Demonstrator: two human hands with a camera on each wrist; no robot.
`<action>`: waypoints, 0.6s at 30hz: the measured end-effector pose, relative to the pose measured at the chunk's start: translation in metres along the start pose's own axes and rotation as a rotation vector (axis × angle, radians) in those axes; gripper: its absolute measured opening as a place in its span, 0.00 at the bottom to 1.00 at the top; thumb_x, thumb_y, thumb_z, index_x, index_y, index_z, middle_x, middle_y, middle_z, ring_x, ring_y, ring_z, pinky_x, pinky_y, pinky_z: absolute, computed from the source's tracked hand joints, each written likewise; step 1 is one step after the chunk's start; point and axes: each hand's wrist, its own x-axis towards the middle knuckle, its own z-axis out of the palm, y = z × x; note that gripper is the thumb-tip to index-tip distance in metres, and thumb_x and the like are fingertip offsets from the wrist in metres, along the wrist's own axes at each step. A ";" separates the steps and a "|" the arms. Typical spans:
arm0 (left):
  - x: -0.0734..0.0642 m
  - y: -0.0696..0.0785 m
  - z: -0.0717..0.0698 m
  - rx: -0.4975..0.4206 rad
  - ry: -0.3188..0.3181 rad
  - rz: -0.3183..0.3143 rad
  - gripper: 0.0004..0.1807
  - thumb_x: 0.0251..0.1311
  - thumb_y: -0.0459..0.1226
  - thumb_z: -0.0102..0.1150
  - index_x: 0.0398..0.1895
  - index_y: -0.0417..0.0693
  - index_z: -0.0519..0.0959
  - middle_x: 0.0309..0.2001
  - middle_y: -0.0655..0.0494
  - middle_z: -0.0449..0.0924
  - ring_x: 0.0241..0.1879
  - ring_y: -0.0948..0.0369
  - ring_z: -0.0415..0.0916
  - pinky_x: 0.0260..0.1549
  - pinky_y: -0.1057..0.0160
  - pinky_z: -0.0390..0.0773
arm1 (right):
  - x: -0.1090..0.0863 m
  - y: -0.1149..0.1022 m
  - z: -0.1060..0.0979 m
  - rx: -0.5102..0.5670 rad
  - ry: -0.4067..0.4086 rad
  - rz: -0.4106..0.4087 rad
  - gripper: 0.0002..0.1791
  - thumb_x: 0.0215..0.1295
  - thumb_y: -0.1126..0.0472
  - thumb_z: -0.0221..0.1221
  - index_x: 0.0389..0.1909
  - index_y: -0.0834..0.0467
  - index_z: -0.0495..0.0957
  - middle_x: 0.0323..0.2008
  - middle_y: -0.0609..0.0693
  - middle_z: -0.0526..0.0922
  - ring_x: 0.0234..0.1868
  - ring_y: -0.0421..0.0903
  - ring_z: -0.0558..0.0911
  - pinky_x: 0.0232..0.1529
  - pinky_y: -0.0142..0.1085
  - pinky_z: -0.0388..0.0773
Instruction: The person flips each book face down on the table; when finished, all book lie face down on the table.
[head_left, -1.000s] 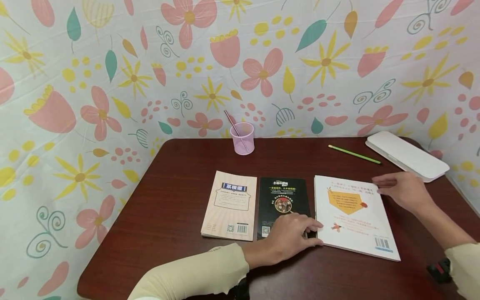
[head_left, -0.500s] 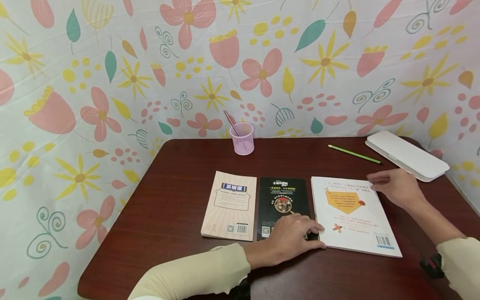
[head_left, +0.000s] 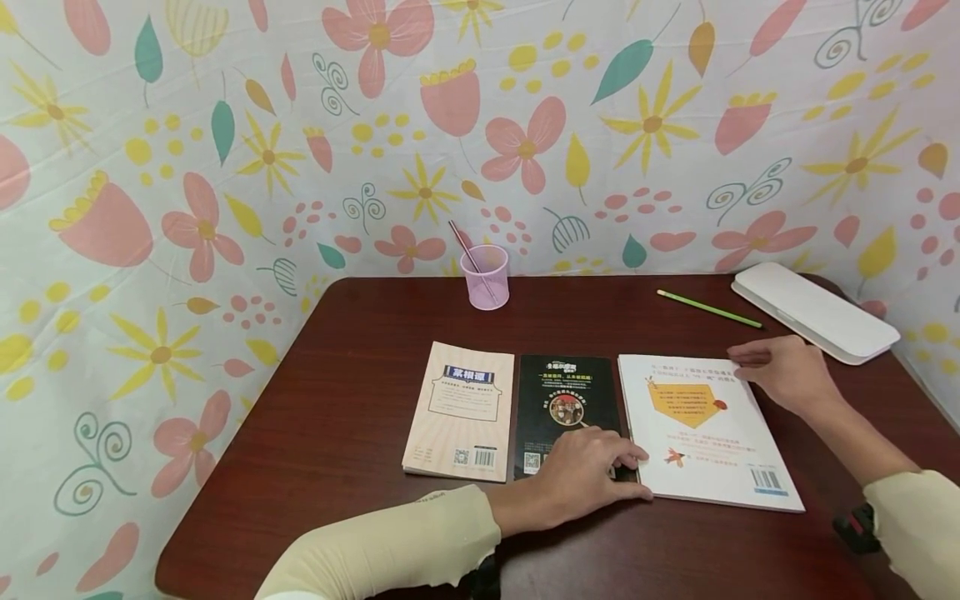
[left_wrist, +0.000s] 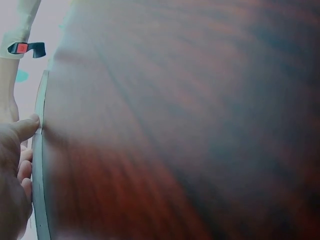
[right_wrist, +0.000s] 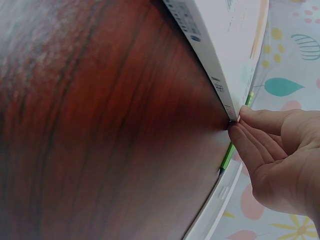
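Note:
A large white book (head_left: 705, 433) with an orange panel and a barcode lies back cover up on the right of the row. My left hand (head_left: 581, 471) reaches over the lower part of a black book (head_left: 566, 383) and holds the white book's lower left corner, its thumb at the bottom edge. The thumb (left_wrist: 27, 126) shows against that edge in the left wrist view. At the upper right corner, my right hand (head_left: 783, 375) pinches the white book between thumb and fingers (right_wrist: 250, 145). A cream-coloured book (head_left: 465, 417) lies left of the black one.
Behind the books, a pink mesh cup (head_left: 486, 283) holds a striped pencil (head_left: 463, 242). A green pencil (head_left: 708, 308) lies near a white pencil case (head_left: 813, 312) at the back right. Floral cloth (head_left: 525, 150) hangs behind the dark wooden table (head_left: 300, 433).
The white book has slid slightly left and turned a little, closer to the black book. My right hand has moved left with its corner; my left hand has shifted very slightly right.

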 end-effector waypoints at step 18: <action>-0.001 0.000 -0.003 -0.033 -0.015 -0.009 0.23 0.58 0.61 0.76 0.52 0.63 0.90 0.41 0.77 0.87 0.41 0.82 0.76 0.45 0.80 0.73 | -0.004 -0.005 -0.001 -0.019 -0.027 0.015 0.21 0.67 0.69 0.68 0.57 0.76 0.81 0.51 0.74 0.84 0.52 0.74 0.84 0.42 0.60 0.83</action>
